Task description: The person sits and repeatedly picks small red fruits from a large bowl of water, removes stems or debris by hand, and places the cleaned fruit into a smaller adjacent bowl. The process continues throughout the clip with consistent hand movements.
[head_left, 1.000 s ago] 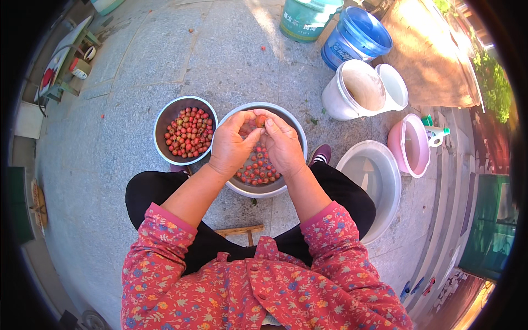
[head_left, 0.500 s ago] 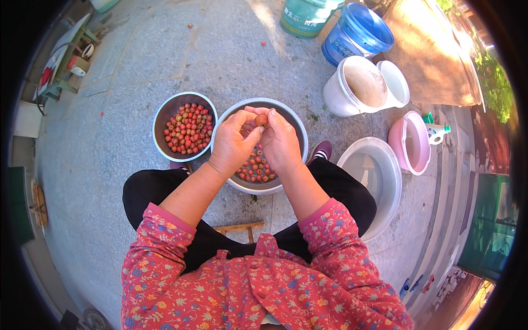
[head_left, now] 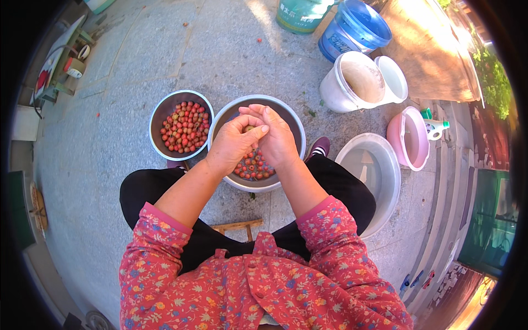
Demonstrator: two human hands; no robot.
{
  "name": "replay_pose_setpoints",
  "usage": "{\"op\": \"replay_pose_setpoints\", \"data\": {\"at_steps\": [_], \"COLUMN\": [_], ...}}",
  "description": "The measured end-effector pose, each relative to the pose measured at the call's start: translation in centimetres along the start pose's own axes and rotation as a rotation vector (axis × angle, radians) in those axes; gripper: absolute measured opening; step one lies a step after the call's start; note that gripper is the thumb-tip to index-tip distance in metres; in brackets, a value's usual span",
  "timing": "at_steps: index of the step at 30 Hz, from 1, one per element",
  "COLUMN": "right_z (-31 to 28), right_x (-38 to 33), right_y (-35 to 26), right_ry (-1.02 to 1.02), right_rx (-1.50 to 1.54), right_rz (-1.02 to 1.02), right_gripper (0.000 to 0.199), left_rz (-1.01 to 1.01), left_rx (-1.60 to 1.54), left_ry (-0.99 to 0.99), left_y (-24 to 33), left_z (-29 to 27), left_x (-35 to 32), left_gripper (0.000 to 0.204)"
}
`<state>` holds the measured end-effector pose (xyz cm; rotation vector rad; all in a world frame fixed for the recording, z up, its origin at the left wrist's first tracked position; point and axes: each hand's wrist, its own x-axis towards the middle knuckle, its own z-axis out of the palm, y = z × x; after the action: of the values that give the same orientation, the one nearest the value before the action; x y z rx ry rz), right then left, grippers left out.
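Note:
Over the larger metal basin, my two hands meet with the fingers closed together. My left hand is curled, and a bit of a yellowish hawthorn fruit shows between its thumb and fingers. Against it my right hand is cupped, its fingers pressed together; whatever lies inside its palm is hidden. Below my wrists, red hawthorn fruits sit in water in the basin. To the left stands a smaller metal bowl, partly filled with red hawthorn fruits, some showing brownish ends.
To the right are a wide pale basin, a pink basin and a white bottle with a green cap. Farther off stand white buckets, a blue bucket and a green bucket. A wooden stool edge shows between my legs.
The reddish fruit that showed between my fingertips is no longer visible there. My hands have closed more tightly together, and a yellowish fruit shows in my left hand. The whole view has shifted slightly.

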<state>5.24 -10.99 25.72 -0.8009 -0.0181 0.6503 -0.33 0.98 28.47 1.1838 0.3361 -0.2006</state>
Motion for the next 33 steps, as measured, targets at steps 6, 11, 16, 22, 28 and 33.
{"op": "replay_pose_setpoints", "data": {"at_steps": [6, 11, 16, 22, 28, 33], "right_z": [0.2, -1.3, -0.6, -0.1, -4.4, -12.1], "right_x": [0.0, 0.3, -0.1, -0.2, 1.3, 2.4], "right_y": [-0.1, -0.9, -0.1, -0.5, -3.1, -5.8], "right_ry": [0.07, 0.203, 0.023, 0.01, 0.522, 0.911], "right_rx": [-0.121, -0.475, -0.802, -1.151, -1.296, -2.04], "right_rz": [-0.006, -0.101, -0.436, -0.614, -0.535, -0.792], "right_gripper": [0.032, 0.021, 0.013, 0.012, 0.012, 0.042], "left_rz": [-0.001, -0.038, -0.039, -0.081, -0.071, -0.08], "left_rx": [-0.028, -0.175, -0.228, -0.223, -0.227, -0.316], "left_ry": [0.03, 0.12, 0.174, 0.152, 0.182, 0.262], "left_y": [-0.8, 0.0, -0.2, -0.6, -1.2, -1.5], "left_z": [-0.5, -0.7, -1.5, -1.6, -2.2, -3.3], "left_x": [0.2, 0.3, 0.7, 0.5, 0.6, 1.4], "left_gripper": [0.011, 0.015, 0.019, 0.021, 0.026, 0.03]}}
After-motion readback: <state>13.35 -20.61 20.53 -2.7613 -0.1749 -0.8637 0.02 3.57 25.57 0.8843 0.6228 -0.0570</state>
